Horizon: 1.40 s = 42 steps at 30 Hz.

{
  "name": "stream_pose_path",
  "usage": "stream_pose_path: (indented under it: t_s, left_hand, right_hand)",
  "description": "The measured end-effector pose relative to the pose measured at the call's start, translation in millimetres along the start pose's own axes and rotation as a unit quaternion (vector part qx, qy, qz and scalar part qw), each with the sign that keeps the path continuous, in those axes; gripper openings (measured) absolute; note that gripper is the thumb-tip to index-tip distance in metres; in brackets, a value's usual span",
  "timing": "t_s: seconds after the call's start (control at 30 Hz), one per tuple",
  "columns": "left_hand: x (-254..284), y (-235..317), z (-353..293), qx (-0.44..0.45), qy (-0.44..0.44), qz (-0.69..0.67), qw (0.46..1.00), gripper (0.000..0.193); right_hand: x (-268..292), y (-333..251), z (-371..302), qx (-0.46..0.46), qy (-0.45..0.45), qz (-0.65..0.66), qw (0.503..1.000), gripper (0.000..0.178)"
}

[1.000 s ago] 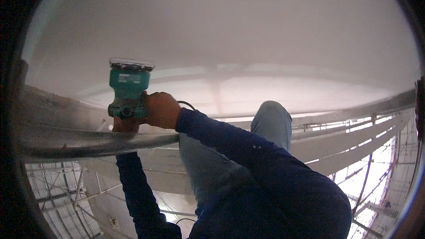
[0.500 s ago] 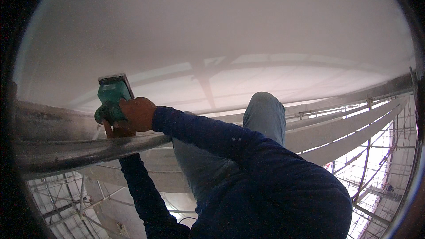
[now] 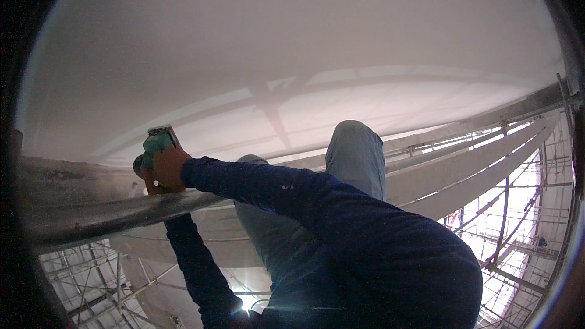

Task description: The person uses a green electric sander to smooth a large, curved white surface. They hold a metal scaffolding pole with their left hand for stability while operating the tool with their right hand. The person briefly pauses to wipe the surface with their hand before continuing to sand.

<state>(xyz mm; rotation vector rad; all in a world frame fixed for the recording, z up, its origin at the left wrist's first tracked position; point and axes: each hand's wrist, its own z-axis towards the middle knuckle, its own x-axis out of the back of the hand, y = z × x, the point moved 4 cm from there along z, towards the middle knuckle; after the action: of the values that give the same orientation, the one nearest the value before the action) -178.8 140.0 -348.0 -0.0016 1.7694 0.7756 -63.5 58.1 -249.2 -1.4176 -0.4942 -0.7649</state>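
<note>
A green electric sander (image 3: 156,142) has its flat dark pad edge up against a large smooth white surface (image 3: 304,30). My right hand (image 3: 173,169) is closed round the sander's body, its arm stretched across to the left. Lower down, my left hand (image 3: 159,186) grips the rear end of the same tool. That forearm rises behind a thick grey pipe (image 3: 140,213), which hides the wrist. The contact between pad and surface is too small to make out.
My bent knees (image 3: 356,152) in faded jeans are just right of the pipe. Grey planks (image 3: 426,189) run off to the right. Scaffold poles (image 3: 506,219) stand beyond them at the right, and more scaffolding (image 3: 91,286) shows far below at the left.
The sander has come down toward the pipe and slightly right, with both hands still on it. My right forearm has shifted left, and the whole view has tilted a little.
</note>
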Motion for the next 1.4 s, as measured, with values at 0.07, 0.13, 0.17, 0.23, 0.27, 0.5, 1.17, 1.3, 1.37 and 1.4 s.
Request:
stream_pose_path:
  t_s: [0.07, 0.13, 0.17, 0.23, 0.27, 0.5, 1.17, 1.3, 1.37, 1.4]
  left_hand:
    - [4, -2, -4, 0.001, 0.005, -0.005, 1.0, 0.061]
    - [8, -4, -7, 0.001, 0.01, -0.012, 1.0, 0.059]
    - [8, -4, -9, 0.002, 0.01, -0.014, 1.0, 0.057]
    - [10, -5, -9, 0.001, 0.013, -0.025, 1.0, 0.055]
    - [10, -5, -9, 0.001, 0.013, -0.029, 0.999, 0.054]
    - [29, 1, -6, 0.007, 0.018, -0.058, 0.998, 0.047]
    - [1, 39, -11, 0.09, 0.13, -0.097, 0.983, 0.029]
    - [3, 60, -9, 0.08, 0.132, -0.037, 0.987, 0.029]
    - [-4, 64, -7, 0.083, 0.139, -0.012, 0.987, 0.029]
    - [-9, 65, -7, 0.085, 0.144, 0.0, 0.986, 0.029]
  right_hand:
    - [3, -4, -5, 0.02, 0.051, 0.032, 0.998, 0.041]
    - [3, -3, -8, 0.021, 0.048, 0.054, 0.997, 0.039]
    - [1, -2, -9, 0.014, 0.028, 0.061, 0.998, 0.038]
    - [1, 0, -10, 0.016, 0.013, 0.057, 0.998, 0.039]
    - [1, 0, -9, 0.026, 0.019, 0.047, 0.998, 0.04]
    - [-4, 8, -22, 0.022, 0.022, -0.024, 0.999, 0.054]
    - [81, 391, -325, -0.336, 0.573, 0.608, 0.435, 0.1]
    - [44, 450, -285, -0.352, 0.582, 0.67, 0.298, 0.104]
    - [36, 466, -265, -0.306, 0.616, 0.678, 0.26, 0.099]
    - [33, 470, -256, -0.256, 0.629, 0.693, 0.243, 0.097]
